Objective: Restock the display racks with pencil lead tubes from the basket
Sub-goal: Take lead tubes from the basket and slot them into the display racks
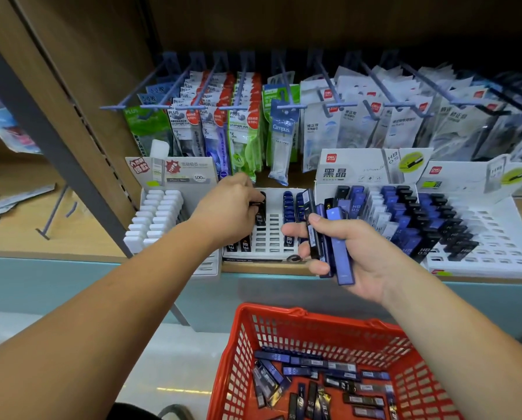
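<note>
Step in hand: loading the middle display rack (273, 237) on the shelf edge. The left hand (229, 207) was reaching over the rack's back rows with its fingertips closed in a pinch on the top end of a black lead tube (261, 215). That tube stood upright in, or just above, a slot; which of the 2 could not be told. A few dark tubes stood along the front of the rack and blue ones in a column on its right side, with many slots between them unfilled.

The right hand (353, 256) was held just in front of the shelf, fingers and thumb curled round a bundle of blue tubes (340, 247), fanned and upright. The red basket (284, 310) sat below both arms with loose tubes (314, 363) scattered flat across its bottom.

Judgement: the task was partly done, since stock remained in hand and in the basket. The next move would call for seating the pinched tube squarely, then drawing 1 tube from the bundle and matching its colour to the right column.
</note>
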Action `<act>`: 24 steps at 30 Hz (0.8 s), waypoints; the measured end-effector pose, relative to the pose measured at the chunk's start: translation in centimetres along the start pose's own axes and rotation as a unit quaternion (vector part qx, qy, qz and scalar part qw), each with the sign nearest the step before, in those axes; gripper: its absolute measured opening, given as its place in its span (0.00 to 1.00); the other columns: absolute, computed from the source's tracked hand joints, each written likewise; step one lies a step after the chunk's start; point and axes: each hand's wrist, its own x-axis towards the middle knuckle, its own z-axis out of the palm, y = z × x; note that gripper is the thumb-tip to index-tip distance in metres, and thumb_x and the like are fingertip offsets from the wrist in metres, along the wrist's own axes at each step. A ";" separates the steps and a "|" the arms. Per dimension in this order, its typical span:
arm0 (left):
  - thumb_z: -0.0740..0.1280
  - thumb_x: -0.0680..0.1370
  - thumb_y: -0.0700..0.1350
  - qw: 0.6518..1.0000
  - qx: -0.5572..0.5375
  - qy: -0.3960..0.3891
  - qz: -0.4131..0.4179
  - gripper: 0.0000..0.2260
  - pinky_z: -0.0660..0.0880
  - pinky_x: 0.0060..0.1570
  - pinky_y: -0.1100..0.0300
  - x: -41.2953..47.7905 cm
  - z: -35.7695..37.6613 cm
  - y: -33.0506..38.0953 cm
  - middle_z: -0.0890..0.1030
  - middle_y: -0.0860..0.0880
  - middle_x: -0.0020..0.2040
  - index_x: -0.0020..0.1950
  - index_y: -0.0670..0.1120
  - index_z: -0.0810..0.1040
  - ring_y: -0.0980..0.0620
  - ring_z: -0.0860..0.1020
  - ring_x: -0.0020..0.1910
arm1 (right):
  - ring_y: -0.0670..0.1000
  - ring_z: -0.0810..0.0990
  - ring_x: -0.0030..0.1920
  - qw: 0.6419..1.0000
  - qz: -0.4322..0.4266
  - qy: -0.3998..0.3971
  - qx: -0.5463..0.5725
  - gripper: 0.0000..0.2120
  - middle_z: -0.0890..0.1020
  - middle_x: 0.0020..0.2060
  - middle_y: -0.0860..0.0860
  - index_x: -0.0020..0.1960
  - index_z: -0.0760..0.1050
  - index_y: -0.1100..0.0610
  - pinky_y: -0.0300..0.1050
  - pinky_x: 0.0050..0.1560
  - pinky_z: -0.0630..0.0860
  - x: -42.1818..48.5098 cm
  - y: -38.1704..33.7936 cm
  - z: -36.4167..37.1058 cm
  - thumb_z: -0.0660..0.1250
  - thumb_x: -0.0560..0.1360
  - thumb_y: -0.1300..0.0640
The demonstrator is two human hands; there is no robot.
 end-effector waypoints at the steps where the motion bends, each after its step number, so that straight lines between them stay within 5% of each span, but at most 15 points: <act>1: 0.68 0.79 0.38 1.000 0.006 -0.003 -0.005 0.10 0.80 0.49 0.45 0.0 -0.1 0.0 0.77 0.45 0.53 0.57 0.43 0.87 0.42 0.77 0.55 | 0.52 0.78 0.37 1.000 0.000 0.001 -0.002 0.13 0.86 0.56 0.60 0.60 0.76 0.66 0.40 0.25 0.67 -0.2 0.0 0.0 0.62 0.83 0.57; 8: 0.65 0.81 0.40 0.999 0.018 -0.033 -0.010 0.16 0.74 0.60 0.47 -0.3 0.5 0.3 0.79 0.47 0.63 0.67 0.48 0.83 0.41 0.73 0.60 | 0.53 0.83 0.37 0.999 -0.010 0.040 -0.004 0.10 0.87 0.50 0.60 0.59 0.76 0.63 0.41 0.25 0.70 -0.4 0.1 0.1 0.66 0.81 0.58; 11: 0.64 0.80 0.37 1.000 0.022 0.014 -0.006 0.13 0.77 0.55 0.44 -0.5 0.6 0.6 0.81 0.45 0.57 0.60 0.43 0.85 0.40 0.75 0.56 | 0.53 0.85 0.39 0.999 -0.011 0.041 -0.013 0.11 0.87 0.51 0.60 0.59 0.76 0.63 0.41 0.25 0.72 -0.5 0.1 0.2 0.67 0.81 0.58; 14: 0.66 0.83 0.45 0.984 -0.151 0.075 -0.059 0.08 0.76 0.50 0.57 -1.0 -0.7 2.9 0.82 0.50 0.46 0.55 0.47 0.85 0.53 0.79 0.48 | 0.53 0.85 0.39 0.999 -0.013 0.035 -0.028 0.12 0.87 0.51 0.60 0.60 0.77 0.63 0.41 0.25 0.72 -0.5 0.1 0.2 0.67 0.81 0.57; 17: 0.67 0.83 0.55 0.917 -0.375 -0.007 -0.134 0.14 0.74 0.35 0.59 -1.4 -1.6 6.0 0.79 0.49 0.35 0.47 0.47 0.83 0.57 0.75 0.32 | 0.55 0.86 0.39 0.997 -0.024 0.022 -0.067 0.14 0.87 0.51 0.59 0.62 0.77 0.61 0.43 0.26 0.75 -0.7 0.2 0.3 0.67 0.81 0.55; 24: 0.69 0.82 0.50 0.851 -0.491 -0.015 -0.185 0.12 0.60 0.25 0.62 -1.5 -1.9 5.8 0.69 0.45 0.30 0.44 0.45 0.75 0.51 0.63 0.25 | 0.56 0.85 0.38 0.995 -0.010 -0.002 -0.102 0.17 0.87 0.52 0.62 0.64 0.77 0.59 0.44 0.28 0.77 -1.1 0.3 -0.3 0.66 0.81 0.49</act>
